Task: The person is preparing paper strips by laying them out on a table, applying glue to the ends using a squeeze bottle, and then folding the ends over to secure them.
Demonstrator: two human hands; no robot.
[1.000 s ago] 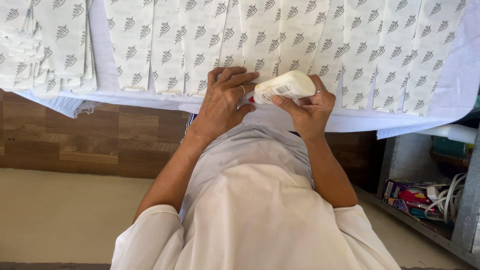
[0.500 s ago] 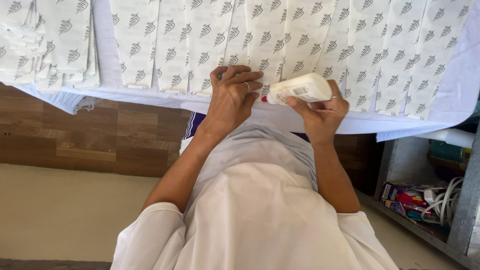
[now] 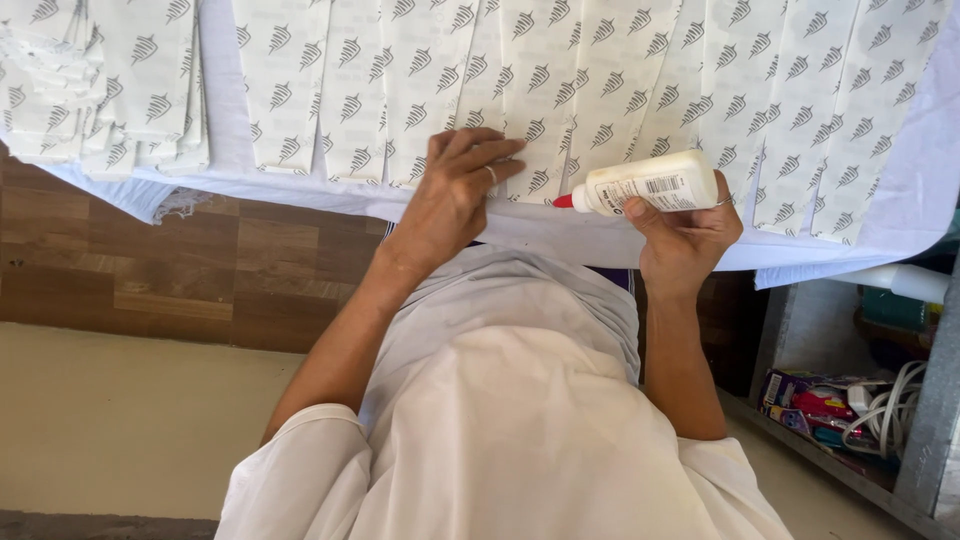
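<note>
Right hand (image 3: 685, 235) wrapped around a white glue bottle (image 3: 648, 182), thumb on the near side, fingers curled over the far side; bottle held roughly level just above the table edge, its red nozzle (image 3: 563, 201) pointing toward the left hand. Left hand (image 3: 455, 190) lies flat, palm down, fingers extended and close together, pressing on the near ends of the printed paper strips (image 3: 560, 90); a ring shows on one finger. Nozzle tip sits just beside the left fingertips, apart from them; cannot tell whether it touches the paper. The strips are white with a repeating grey leaf-like motif, laid side by side and overlapping, running away from both hands across a white sheet (image 3: 880, 230) that covers the table (image 3: 150, 260), whose front is brown wood panel. Far beyond the left hand, at the table corner, a looser pile of the same strips (image 3: 70, 100). Beyond and below the right hand, a grey shelf (image 3: 920, 440) holds white cable (image 3: 885, 400) and a colourful packet (image 3: 800, 395). Nearest the camera: white garment (image 3: 500, 430), pale floor (image 3: 130, 420).
</note>
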